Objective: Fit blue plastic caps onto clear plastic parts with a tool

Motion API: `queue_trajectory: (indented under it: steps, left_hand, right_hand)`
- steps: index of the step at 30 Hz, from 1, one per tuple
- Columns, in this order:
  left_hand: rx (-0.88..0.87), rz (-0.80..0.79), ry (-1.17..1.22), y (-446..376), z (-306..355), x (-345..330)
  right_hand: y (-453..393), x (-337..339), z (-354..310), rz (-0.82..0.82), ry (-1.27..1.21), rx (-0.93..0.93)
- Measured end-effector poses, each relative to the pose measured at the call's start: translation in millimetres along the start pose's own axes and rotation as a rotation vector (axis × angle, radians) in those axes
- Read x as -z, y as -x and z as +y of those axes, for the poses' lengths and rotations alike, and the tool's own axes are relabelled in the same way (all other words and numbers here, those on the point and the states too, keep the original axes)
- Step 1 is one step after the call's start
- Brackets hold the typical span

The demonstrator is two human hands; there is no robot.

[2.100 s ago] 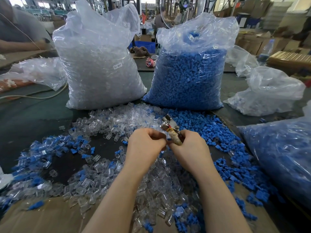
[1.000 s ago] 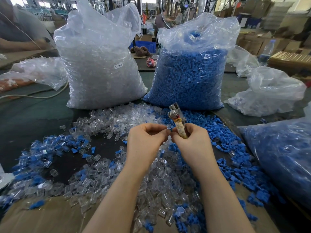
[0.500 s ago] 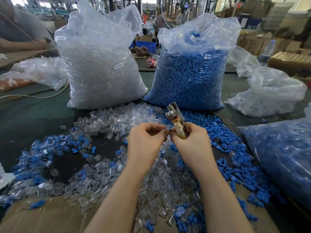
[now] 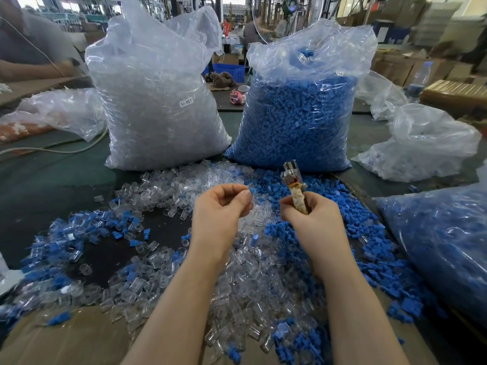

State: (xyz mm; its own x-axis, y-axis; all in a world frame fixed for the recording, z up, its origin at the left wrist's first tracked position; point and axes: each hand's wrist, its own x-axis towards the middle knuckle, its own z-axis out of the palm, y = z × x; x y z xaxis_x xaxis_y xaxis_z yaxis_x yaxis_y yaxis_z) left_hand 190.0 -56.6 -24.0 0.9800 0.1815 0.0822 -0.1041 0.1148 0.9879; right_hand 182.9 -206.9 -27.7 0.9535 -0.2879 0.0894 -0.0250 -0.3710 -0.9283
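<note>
Midway over the tabletop (image 4: 52, 180), the left hand (image 4: 220, 209) pinches a blue cap (image 4: 252, 191). Just beside it, the right hand (image 4: 313, 217) grips the upright tool (image 4: 293, 184).

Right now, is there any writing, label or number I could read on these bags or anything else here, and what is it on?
"SJ-017": small white sticker on the bag of clear parts.
Water bottle label at far right: too blurred to read.
Cardboard boxes behind: no print legible.
Nothing else readable; the bag of blue caps shows no label.
</note>
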Motion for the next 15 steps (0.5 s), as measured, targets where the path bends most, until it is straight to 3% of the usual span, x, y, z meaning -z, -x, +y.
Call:
queue_trajectory:
  steps: [15]
  left_hand:
    - [-0.077,0.051,0.052,-5.6,-0.9,6.2]
  right_hand:
    - [5.9,-6.9,-3.8,-0.230,0.190,0.124]
